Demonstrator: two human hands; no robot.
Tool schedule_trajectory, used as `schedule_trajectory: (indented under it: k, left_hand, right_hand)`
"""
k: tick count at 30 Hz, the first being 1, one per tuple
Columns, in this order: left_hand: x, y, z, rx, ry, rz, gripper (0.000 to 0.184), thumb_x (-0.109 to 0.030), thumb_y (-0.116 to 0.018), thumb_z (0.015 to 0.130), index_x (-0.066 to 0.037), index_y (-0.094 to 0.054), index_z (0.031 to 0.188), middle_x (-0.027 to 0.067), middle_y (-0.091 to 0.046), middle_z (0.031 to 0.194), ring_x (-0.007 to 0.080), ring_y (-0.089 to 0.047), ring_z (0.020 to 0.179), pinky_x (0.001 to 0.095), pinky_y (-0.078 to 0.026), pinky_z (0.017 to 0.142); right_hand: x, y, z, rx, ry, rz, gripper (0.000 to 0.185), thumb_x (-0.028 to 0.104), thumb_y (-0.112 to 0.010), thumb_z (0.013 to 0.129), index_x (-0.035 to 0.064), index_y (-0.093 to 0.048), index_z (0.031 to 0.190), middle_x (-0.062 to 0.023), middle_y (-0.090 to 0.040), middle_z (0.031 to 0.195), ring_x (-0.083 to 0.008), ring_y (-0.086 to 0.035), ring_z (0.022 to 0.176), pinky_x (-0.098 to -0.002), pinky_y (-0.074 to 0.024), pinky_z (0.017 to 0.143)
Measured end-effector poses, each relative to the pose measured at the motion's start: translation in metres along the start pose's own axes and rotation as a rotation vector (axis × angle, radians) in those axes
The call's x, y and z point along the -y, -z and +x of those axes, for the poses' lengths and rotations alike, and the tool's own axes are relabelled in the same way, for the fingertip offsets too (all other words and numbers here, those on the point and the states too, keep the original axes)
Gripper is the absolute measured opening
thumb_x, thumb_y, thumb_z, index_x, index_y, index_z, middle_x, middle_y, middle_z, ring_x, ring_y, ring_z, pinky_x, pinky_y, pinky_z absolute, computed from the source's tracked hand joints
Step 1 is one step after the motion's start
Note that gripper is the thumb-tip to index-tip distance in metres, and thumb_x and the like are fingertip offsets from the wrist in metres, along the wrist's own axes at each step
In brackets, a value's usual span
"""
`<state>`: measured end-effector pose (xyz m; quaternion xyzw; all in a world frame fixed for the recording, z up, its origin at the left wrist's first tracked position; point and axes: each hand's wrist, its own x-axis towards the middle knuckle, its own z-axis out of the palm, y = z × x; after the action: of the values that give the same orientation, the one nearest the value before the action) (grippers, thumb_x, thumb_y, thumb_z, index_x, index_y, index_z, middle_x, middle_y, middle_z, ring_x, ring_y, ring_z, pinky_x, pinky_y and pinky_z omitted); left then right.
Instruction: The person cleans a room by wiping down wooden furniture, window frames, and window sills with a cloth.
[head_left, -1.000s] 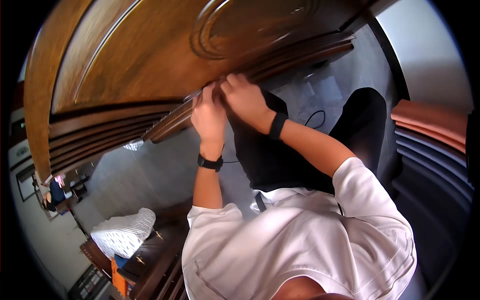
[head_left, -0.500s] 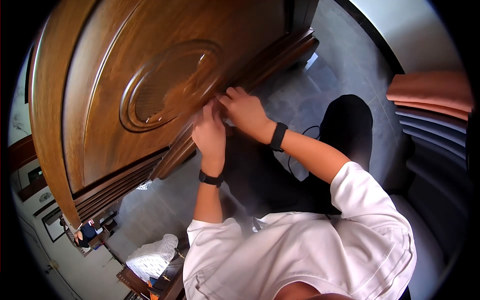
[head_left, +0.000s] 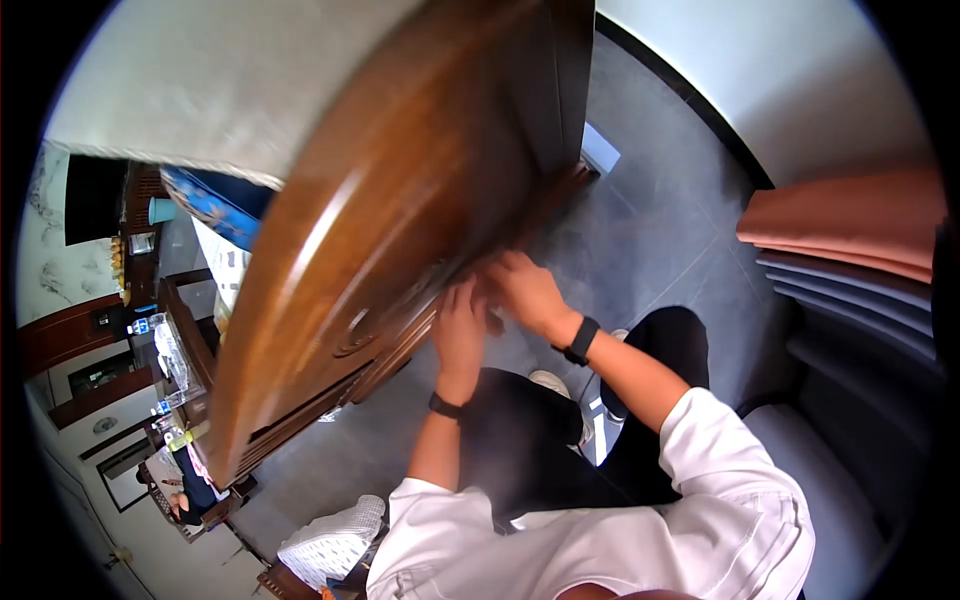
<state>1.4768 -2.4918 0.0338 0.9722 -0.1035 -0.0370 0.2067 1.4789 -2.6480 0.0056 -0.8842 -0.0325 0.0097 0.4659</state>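
Observation:
A carved brown wooden panel (head_left: 370, 240) with a curved top edge leans across the view in front of me. At its lower moulding my left hand (head_left: 460, 340) has its fingers bent and pressed together. Right beside it, my right hand (head_left: 525, 295) is curled in the same way, the fingertips of both nearly meeting. Whatever lies between the fingers is hidden or too small to make out. Dark bands sit on both wrists.
Folded orange cloth (head_left: 840, 225) lies above grey-blue folded cloths (head_left: 850, 295) on the right. Pale fabric (head_left: 220, 80) spreads behind the panel. A person (head_left: 190, 490) sits far left near a table with bottles. A cloth-covered chair (head_left: 330, 545) stands lower left; grey tiles (head_left: 660, 230) form the floor.
My view has shifted, so the panel appears more edge-on and the pale fabric and room behind it show. Both hands remain close together at the lower moulding.

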Motion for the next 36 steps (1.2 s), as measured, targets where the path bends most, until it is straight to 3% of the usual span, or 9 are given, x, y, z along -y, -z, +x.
schedule_trajectory:
  k: [6,12,17,19,24,27,32,36]
  left_hand:
    - [-0.082,0.127,-0.003,-0.058,0.038,-0.027,0.033,-0.015,-0.069,0.090,-0.010,-0.069,0.123,0.0096,-0.067,0.118,0.0335,-0.063,0.110,0.0434,-0.051,0.091]
    - [-0.207,0.292,0.023,-0.215,-0.214,-0.137,0.037,-0.004,-0.077,0.081,-0.008,-0.071,0.117,0.0092,-0.069,0.113,0.0317,-0.064,0.101,0.0406,-0.053,0.086]
    - [-0.310,0.391,0.049,-0.373,-0.415,-0.303,0.044,0.009,-0.077,0.073,-0.002,-0.070,0.115,0.0139,-0.069,0.118,0.0338,-0.064,0.104,0.0407,-0.054,0.089]
    - [-0.342,0.418,0.067,-0.477,-0.546,-0.336,0.044,0.009,-0.077,0.073,-0.003,-0.070,0.115,0.0136,-0.069,0.119,0.0339,-0.064,0.105,0.0413,-0.053,0.091]
    - [-0.349,0.386,0.129,-0.583,-0.593,-0.288,0.037,0.006,-0.076,0.078,-0.006,-0.072,0.113,0.0103,-0.070,0.117,0.0319,-0.064,0.102,0.0404,-0.053,0.090]
    - [-0.338,0.358,0.138,-0.506,-0.604,-0.230,0.035,0.003,-0.075,0.080,-0.008,-0.074,0.112,0.0067,-0.071,0.118,0.0298,-0.063,0.099,0.0385,-0.053,0.087]
    - [-0.289,0.295,0.136,-0.233,-0.496,-0.189,0.029,0.000,-0.071,0.084,-0.008,-0.075,0.112,0.0024,-0.072,0.119,0.0274,-0.064,0.103,0.0353,-0.052,0.090]
    - [-0.268,0.298,0.142,-0.200,-0.536,-0.216,0.031,0.002,-0.071,0.083,-0.008,-0.075,0.111,0.0028,-0.073,0.119,0.0274,-0.064,0.106,0.0356,-0.052,0.092]
  right_hand:
    - [0.102,0.086,0.002,-0.067,0.041,0.111,0.046,0.007,-0.069,0.077,0.0136,-0.067,0.123,-0.0099,-0.064,0.117,-0.0340,-0.062,0.108,-0.0432,-0.0556,0.085]
    - [0.234,0.249,0.005,-0.311,0.136,0.156,0.052,-0.002,-0.075,0.069,0.0099,-0.070,0.119,-0.0089,-0.066,0.114,-0.0304,-0.065,0.100,-0.0370,-0.0583,0.079]
    - [0.313,0.375,0.018,-0.576,0.319,0.168,0.060,-0.015,-0.075,0.061,0.0038,-0.070,0.118,-0.0134,-0.064,0.121,-0.0309,-0.065,0.106,-0.0356,-0.0580,0.085]
    - [0.333,0.405,0.030,-0.710,0.386,0.160,0.062,-0.012,-0.075,0.059,0.0074,-0.070,0.118,-0.0123,-0.064,0.118,-0.0324,-0.065,0.104,-0.0381,-0.0574,0.085]
    - [0.305,0.388,0.079,-0.805,0.280,0.219,0.056,-0.013,-0.068,0.070,0.0065,-0.066,0.121,-0.0143,-0.063,0.120,-0.0330,-0.064,0.105,-0.0367,-0.0558,0.087]
    - [0.270,0.353,0.085,-0.861,0.173,0.289,0.048,-0.012,-0.067,0.073,0.0053,-0.065,0.118,-0.0131,-0.064,0.115,-0.0329,-0.066,0.101,-0.0364,-0.0566,0.083]
    - [0.217,0.301,0.073,-0.765,-0.039,0.261,0.045,-0.011,-0.066,0.073,0.0050,-0.064,0.115,-0.0126,-0.065,0.113,-0.0330,-0.066,0.098,-0.0370,-0.0569,0.080]
    - [0.229,0.281,0.075,-0.790,-0.154,0.318,0.046,-0.011,-0.065,0.072,0.0047,-0.065,0.115,-0.0132,-0.064,0.113,-0.0333,-0.066,0.099,-0.0373,-0.0565,0.082]
